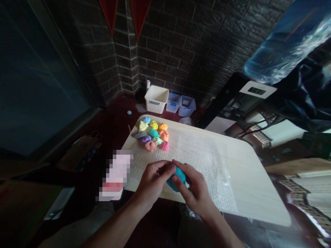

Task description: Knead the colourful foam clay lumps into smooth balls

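Observation:
A blue-teal lump of modelling clay (177,179) is held between both hands, above the near edge of the table. My left hand (157,177) wraps its left side, with the thumb lying on top. From the right, my right hand (193,184) closes round the lump, its thumb pressed against the front. Several other clay lumps in different colours sit together at the table's far left, among them a pink one (164,146), a brownish-pink one (150,146) and a teal one (153,133). The undersides of the fingers are hidden.
Bubble wrap (207,162) covers much of the pale wooden table (248,165). On the floor beyond stand a white bin (156,100) and two clear plastic boxes (186,106). A water dispenser (232,100) rises at the right; a paper bag (80,151) is at the left.

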Action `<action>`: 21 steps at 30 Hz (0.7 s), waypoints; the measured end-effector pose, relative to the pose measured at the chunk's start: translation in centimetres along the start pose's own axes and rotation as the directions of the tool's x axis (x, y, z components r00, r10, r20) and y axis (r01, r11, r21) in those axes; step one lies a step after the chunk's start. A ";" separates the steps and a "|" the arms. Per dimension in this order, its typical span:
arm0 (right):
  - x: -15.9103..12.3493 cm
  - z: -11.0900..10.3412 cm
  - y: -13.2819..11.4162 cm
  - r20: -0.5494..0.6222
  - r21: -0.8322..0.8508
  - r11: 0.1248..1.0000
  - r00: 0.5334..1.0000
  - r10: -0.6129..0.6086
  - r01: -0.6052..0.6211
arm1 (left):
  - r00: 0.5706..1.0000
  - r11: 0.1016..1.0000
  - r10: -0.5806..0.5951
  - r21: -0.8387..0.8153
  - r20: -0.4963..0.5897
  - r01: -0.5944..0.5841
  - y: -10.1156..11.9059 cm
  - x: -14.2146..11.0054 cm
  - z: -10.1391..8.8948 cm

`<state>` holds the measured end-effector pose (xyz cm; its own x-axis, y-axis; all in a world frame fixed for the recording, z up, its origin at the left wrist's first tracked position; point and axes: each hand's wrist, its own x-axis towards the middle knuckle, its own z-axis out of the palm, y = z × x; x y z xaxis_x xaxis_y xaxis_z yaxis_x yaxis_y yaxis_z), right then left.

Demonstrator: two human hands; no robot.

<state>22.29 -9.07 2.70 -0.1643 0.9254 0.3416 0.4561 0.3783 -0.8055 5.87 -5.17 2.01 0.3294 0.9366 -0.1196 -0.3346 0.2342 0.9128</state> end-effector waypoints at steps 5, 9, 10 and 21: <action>-0.4 0.4 0.5 -0.060 0.008 1.000 0.998 0.003 -0.003 | 0.998 0.999 0.044 0.022 -0.038 -0.043 -0.1 0.2 -0.1; -0.5 0.3 0.5 -0.056 -0.035 0.999 0.998 -0.011 0.009 | 0.992 0.995 0.099 0.040 -0.074 -0.096 0.1 0.1 -0.1; -0.4 0.2 0.4 -0.051 -0.049 0.999 0.998 -0.022 0.020 | 0.993 0.995 0.099 0.040 -0.068 -0.097 0.2 0.1 -0.1; -0.8 0.1 0.0 -0.159 0.208 0.974 0.980 0.121 -0.087 | 0.961 0.923 0.267 0.268 0.078 -0.278 1.0 -0.4 -0.8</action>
<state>22.32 -9.80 2.38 0.0329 0.9489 0.3138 0.2765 0.2930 -0.9152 4.75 -5.09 2.62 0.2958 0.9419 0.1594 -0.1641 -0.1143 0.9798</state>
